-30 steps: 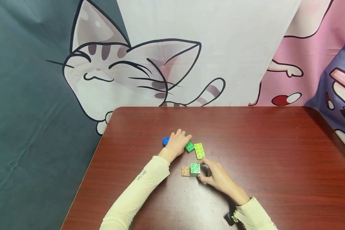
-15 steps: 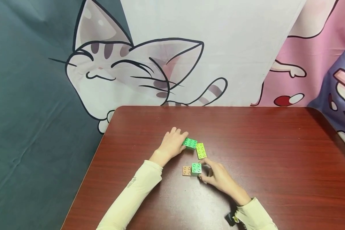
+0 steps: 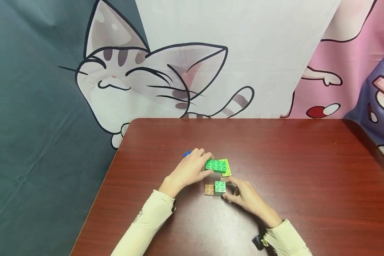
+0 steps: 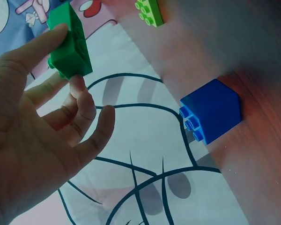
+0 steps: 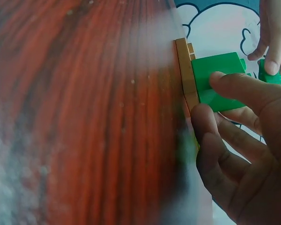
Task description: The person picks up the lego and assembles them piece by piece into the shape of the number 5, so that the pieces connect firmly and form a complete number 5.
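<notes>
Left fingers [image 4: 42, 44] are pinching the long brick [image 3: 216, 166], right fingers [image 5: 243, 88] the square brick [image 3: 220, 186] (both likely light, stiff, best side-held).

Five studded plastic bricks [image 3: 216, 165] are showing.
Two green bricks [image 3: 220, 187], one lime-green brick [image 3: 228, 171], one tan brick [image 3: 209, 190], one blue brick [image 4: 213, 112].

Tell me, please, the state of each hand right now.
Left hand: holding the long green brick.
Right hand: holding the small green brick on the orange brick.
</notes>
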